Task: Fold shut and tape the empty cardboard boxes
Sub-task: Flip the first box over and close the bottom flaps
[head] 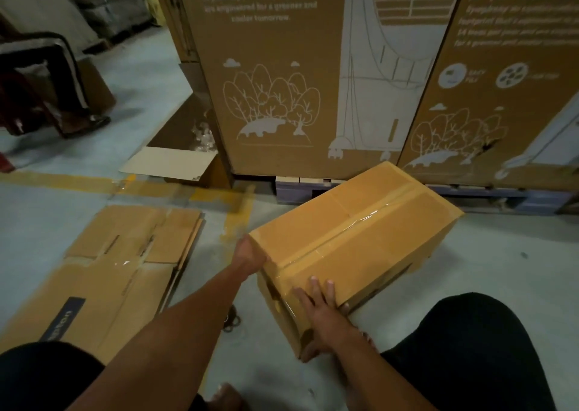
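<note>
A closed brown cardboard box lies on the concrete floor in front of me, with clear tape running along its top seam and down its near end. My left hand grips the box's near left corner. My right hand lies flat on the near end face, fingers spread over the tape, thumb under the lower edge. A stack of flattened cardboard boxes lies on the floor to the left. A roll of tape shows partly behind my left forearm.
Tall printed cartons on a pallet stand right behind the box. An open carton with plastic wrap inside sits left of them. A chair-like frame stands far left. My knees in dark trousers flank the box.
</note>
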`<state>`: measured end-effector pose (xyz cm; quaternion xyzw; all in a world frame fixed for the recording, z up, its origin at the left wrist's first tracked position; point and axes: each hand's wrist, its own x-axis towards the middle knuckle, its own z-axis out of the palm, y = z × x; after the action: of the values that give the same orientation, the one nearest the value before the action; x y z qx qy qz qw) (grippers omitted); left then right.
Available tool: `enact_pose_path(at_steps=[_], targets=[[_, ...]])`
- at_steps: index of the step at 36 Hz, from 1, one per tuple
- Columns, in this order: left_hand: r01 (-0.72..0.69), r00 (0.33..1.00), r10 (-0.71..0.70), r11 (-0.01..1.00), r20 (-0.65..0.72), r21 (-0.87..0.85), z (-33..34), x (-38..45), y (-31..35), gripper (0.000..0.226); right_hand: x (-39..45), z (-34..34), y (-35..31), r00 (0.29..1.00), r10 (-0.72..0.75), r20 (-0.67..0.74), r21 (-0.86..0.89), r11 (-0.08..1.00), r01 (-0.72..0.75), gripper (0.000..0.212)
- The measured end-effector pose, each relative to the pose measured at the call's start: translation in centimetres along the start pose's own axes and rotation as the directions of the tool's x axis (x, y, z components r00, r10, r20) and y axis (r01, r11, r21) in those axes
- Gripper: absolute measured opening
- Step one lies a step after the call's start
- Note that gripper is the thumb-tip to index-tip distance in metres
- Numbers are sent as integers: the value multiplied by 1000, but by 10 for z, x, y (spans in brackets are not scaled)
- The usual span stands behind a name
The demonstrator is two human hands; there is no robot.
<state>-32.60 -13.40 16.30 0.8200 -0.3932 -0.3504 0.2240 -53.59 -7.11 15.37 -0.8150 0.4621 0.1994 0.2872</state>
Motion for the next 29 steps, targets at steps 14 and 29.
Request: enact_pose_path(at_steps=[14,29], targets=[[349,922,-381,755,62,-555,98,-44,-23,65,29,15,-13,994,105,9,-202,974,-101,125],[257,906,-386,829,-176,-496,100,-56,-15,40,18,11,-25,979,163,-122,-140,974,-179,91]])
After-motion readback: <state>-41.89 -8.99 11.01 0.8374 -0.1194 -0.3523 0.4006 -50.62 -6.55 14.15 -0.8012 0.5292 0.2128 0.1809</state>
